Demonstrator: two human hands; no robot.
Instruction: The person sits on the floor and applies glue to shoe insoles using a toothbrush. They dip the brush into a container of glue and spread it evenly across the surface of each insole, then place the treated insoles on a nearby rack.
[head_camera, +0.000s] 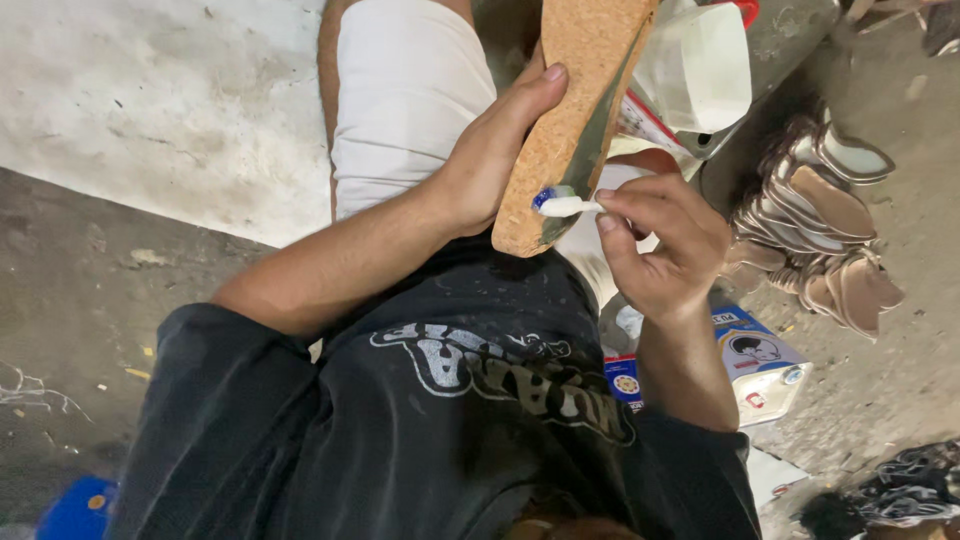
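The left hand (490, 160) wraps a cork sole (575, 120) at upper centre of the frame, thumb along its face, grip pressed around its edge. The right hand (660, 245) pinches a small white brush (565, 206) between fingertips, its tip touching the sole's dark side strip near the heel end. The step in hand looks like spreading glue along that edge. Continuing would likely call for a steady sole and a slow draw of the brush up the strip. A white tub (700, 65) sits beyond the sole at upper right, stacked insoles (830, 230) lie on the floor at right, and a box (760, 365) rests below the right hand
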